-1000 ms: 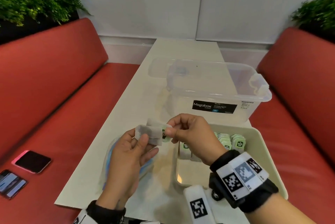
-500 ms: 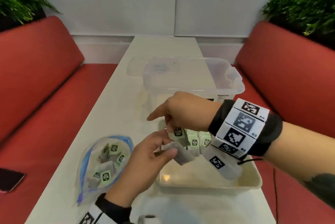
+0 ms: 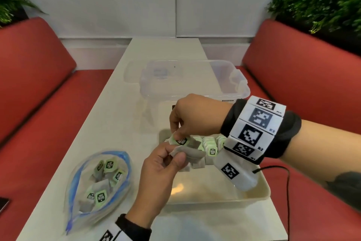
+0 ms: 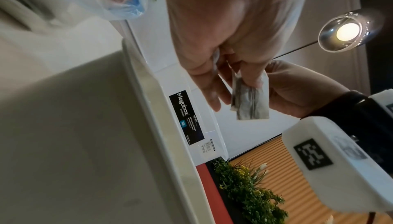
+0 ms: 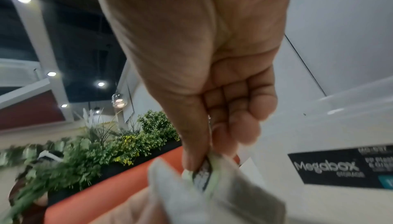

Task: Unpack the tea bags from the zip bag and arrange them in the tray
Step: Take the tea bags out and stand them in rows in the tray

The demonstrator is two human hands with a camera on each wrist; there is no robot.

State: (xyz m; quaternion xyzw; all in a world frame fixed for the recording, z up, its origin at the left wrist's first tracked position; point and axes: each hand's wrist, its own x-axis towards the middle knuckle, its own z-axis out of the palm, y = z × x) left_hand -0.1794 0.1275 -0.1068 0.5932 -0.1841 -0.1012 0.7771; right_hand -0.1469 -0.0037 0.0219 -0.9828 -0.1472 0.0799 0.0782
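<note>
Red benches flank the desk (image 3: pixel 109 104). Over the tray (image 3: pixel 261 192) rim, the right hand (image 3: pixel 197 115) pinches a tea bag (image 3: pixel 180 140); the left hand (image 3: pixel 162 170) pinches another (image 3: pixel 192 153). Best slot each upright beside the row (image 3: pixel 210 146); the zip bag (image 3: pixel 97 186) stays half-full.

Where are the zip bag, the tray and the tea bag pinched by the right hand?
zip bag (image 3: pixel 78 178): head view, blue zip edge.
tray (image 3: pixel 261 192): head view, right rim.
tea bag (image 3: pixel 180 140): head view, green tag, under the right hand (image 3: pixel 195 115).
</note>
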